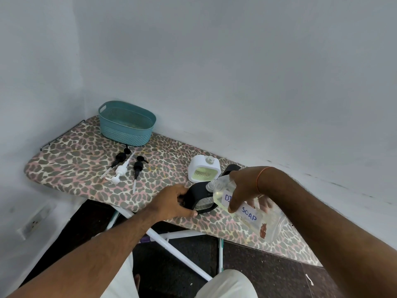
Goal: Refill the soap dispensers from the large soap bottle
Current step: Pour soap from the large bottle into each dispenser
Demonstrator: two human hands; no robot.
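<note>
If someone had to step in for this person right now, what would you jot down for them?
Left hand: grips the black dispenser to steady it on the ironing board.
Right hand: holds the large soap bottle tilted, its mouth at the black dispenser's open neck.
White dispenser: stands just behind, pump off, with yellowish soap showing in its window.
A third dark dispenser is mostly hidden behind the right hand.
Three pumps lie loose on the board near the teal basket.
Done: pumps removed.
Left: finish pouring, check the hidden dispenser, refit all pumps.
</note>
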